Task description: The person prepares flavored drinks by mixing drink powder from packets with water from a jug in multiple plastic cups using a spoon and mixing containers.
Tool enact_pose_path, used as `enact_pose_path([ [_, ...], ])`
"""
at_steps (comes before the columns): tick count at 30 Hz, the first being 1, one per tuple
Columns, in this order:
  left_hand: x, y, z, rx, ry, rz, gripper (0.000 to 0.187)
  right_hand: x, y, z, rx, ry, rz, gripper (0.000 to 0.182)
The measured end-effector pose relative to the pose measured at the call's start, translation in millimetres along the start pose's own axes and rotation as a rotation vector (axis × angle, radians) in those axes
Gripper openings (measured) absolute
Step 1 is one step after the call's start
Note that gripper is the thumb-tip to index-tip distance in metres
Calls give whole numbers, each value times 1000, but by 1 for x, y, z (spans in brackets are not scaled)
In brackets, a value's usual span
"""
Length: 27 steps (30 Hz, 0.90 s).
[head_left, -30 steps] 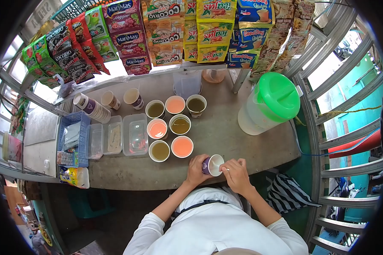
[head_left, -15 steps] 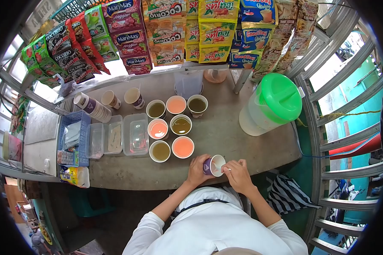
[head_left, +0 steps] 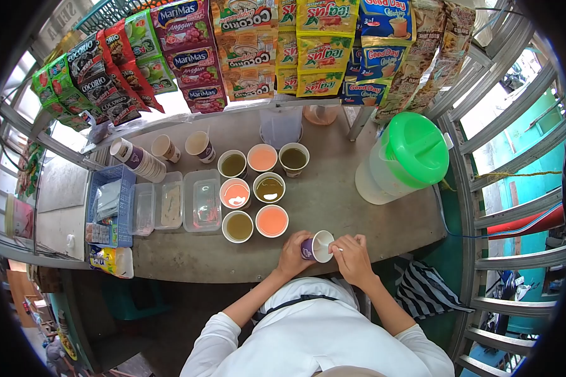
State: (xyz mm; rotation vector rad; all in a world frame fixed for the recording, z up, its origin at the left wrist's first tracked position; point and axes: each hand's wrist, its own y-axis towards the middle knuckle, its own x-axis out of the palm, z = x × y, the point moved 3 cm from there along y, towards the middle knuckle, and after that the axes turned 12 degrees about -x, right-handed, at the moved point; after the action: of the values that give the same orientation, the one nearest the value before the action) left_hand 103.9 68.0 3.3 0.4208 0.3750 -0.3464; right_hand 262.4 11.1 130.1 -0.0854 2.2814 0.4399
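Note:
My left hand (head_left: 292, 256) is wrapped round a purple-and-white paper cup (head_left: 307, 249) near the table's front edge. The cup leans with its mouth toward my right hand (head_left: 353, 257), whose fingers pinch a thin white stirring stick (head_left: 327, 244) that reaches inside. Whether the stick has a spoon end is too small to tell. Just beyond the left hand stands a paper cup of orange-pink drink (head_left: 271, 220), and beside it one of dark greenish drink (head_left: 238, 226). Several more filled cups in these two colours stand behind them.
A clear pitcher with a green lid (head_left: 415, 151) stands at the right. On the left are plastic containers (head_left: 202, 201), a blue basket (head_left: 127, 239) and a stack of paper cups (head_left: 138, 160). Drink sachets (head_left: 251, 47) hang above the far edge.
The white stick has shifted slightly inside the cup as the right hand moved a little. Both hands keep their hold. The whole view has shifted slightly; the filled cups stand as before.

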Motion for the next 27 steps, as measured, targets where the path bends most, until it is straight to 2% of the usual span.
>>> enact_pose_path([
  [5,-5,1,3,-83,50,-51,93,-4,2,2,24,2,13,19],
  [8,-7,7,12,-74,57,-59,91,0,2,5,10,9,-60,19],
  [11,-8,8,12,-106,69,-90,86,-2,3,2,11,13,31,21],
  [14,-4,5,8,-68,39,-33,81,0,3,3,-9,10,-66,18],
  [17,-2,3,4,-80,8,-27,83,0,2,1,-11,-22,-14,19],
  [20,-3,3,5,-88,43,-45,87,-1,4,1,-23,-33,-84,17],
  [23,-5,3,5,-88,62,-78,90,-2,2,0,-24,-65,-26,17],
  [27,-6,3,5,-75,40,-90,92,-2,3,1,-5,-23,-52,16],
])
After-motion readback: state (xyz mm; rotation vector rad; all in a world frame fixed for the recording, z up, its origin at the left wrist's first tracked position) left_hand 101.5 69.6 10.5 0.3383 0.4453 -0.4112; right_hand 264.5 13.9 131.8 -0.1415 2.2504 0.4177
